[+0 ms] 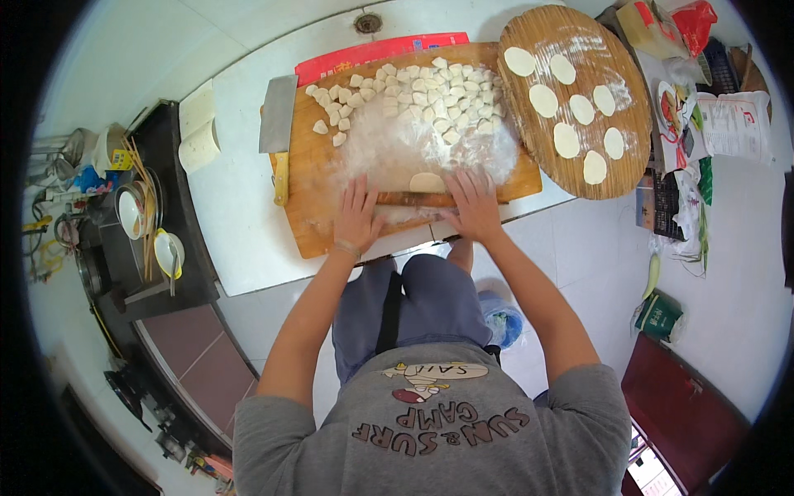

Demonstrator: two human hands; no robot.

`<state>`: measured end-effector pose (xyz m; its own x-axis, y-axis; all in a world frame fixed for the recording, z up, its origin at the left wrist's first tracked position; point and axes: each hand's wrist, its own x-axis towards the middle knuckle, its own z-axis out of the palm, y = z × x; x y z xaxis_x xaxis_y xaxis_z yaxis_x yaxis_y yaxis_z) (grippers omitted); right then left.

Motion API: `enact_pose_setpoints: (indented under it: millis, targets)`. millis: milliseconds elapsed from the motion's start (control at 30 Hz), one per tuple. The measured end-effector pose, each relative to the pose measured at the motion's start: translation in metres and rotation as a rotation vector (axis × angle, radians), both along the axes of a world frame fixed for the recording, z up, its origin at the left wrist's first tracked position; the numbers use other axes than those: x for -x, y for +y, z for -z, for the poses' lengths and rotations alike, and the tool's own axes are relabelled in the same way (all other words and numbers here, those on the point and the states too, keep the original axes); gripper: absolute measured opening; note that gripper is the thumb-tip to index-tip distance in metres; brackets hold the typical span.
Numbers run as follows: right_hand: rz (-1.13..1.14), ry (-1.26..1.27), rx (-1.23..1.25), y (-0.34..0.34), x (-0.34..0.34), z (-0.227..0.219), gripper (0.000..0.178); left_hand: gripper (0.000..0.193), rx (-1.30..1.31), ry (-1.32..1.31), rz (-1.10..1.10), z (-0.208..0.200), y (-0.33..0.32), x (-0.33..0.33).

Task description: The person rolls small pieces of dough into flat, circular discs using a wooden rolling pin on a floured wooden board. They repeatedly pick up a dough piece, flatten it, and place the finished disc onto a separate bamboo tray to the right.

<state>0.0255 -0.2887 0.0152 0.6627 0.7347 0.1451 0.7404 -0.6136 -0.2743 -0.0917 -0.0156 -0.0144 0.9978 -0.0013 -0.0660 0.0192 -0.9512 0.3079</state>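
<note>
A wooden rolling pin (418,199) lies crosswise near the front of a wooden cutting board (310,217). My left hand (357,217) rests on the pin's left end, fingers stretched forward. Toward the other end, my right hand (475,205) is laid flat over the pin, its fingers spread. Both hands are open, pressing on the pin rather than wrapped round it. A dough wrapper (426,182) shows just beyond the pin, partly hidden by it. Farther back, flour and many small dough pieces (447,95) cover the board.
A cleaver (279,116) lies along the board's left edge. Several rolled wrappers (581,109) are spread on a round wooden board (529,29) at the right. A red packet (372,51) lies behind the cutting board. Bowls (131,213) and chopsticks stand on the dark counter at left.
</note>
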Motion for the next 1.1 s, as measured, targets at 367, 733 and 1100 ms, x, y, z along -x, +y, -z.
enact_pose_setpoints:
  millis: [367, 733, 1100]
  targets:
    - [0.258, 0.218, -0.109, -0.003, -0.040, 0.003, 0.039, 0.068, 0.143, -0.348, 0.018, -0.014, -0.066, -0.049]
    - [0.328, 0.211, -0.127, -0.029, -0.027, -0.006, 0.037, 0.062, 0.062, -0.221, 0.317, -0.015, -0.022, -0.055]
    - [0.125, -0.027, -0.077, 0.038, -0.060, 0.012, 0.048, 0.069, -0.039, -0.210, -0.196, -0.001, 0.004, -0.055]
